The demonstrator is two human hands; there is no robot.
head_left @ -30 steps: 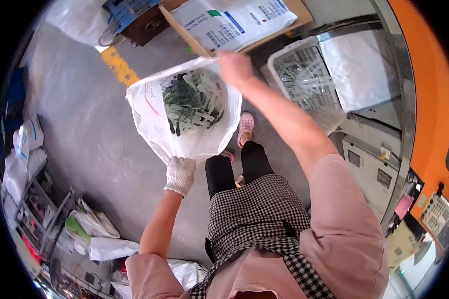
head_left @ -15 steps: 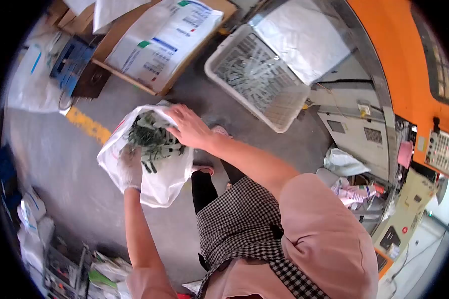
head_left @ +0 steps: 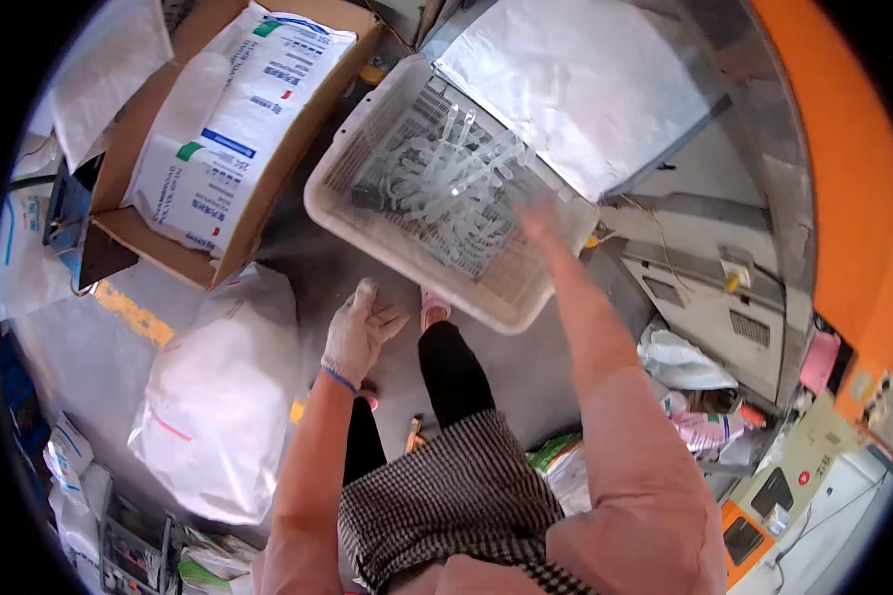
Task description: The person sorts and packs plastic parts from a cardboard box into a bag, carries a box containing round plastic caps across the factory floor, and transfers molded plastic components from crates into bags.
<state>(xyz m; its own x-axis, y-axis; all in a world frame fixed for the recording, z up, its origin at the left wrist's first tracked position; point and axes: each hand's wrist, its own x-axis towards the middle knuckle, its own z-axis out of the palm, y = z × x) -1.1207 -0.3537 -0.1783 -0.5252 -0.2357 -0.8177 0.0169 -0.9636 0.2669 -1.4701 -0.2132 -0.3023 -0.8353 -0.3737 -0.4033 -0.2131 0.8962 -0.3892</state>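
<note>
My left hand (head_left: 360, 332), in a white glove, hovers over the floor between the white sack and the plastic basket. Its fingers are loosely bent and apart, with nothing in them. My right hand (head_left: 540, 210) is over the right side of the pale plastic basket (head_left: 327, 188); motion blur hides its fingers. Inside the basket lies a loose heap of clear plastic pieces (head_left: 446, 183), long and thin. A full-looking white sack (head_left: 218, 397) stands on the floor left of my left hand, its contents hidden.
Left of the basket is a cardboard box (head_left: 253, 223) holding printed white bags (head_left: 238, 119). A white sheet-like bag (head_left: 575, 79) lies behind the basket. An orange machine (head_left: 848, 149) and a grey cabinet (head_left: 704, 297) border the right. A dark crate (head_left: 134, 535) sits lower left.
Both hands have left the white sack, where dark green pieces showed. My right hand has moved to the basket, and my left hand rightward off the sack. The view has shifted toward the basket.
</note>
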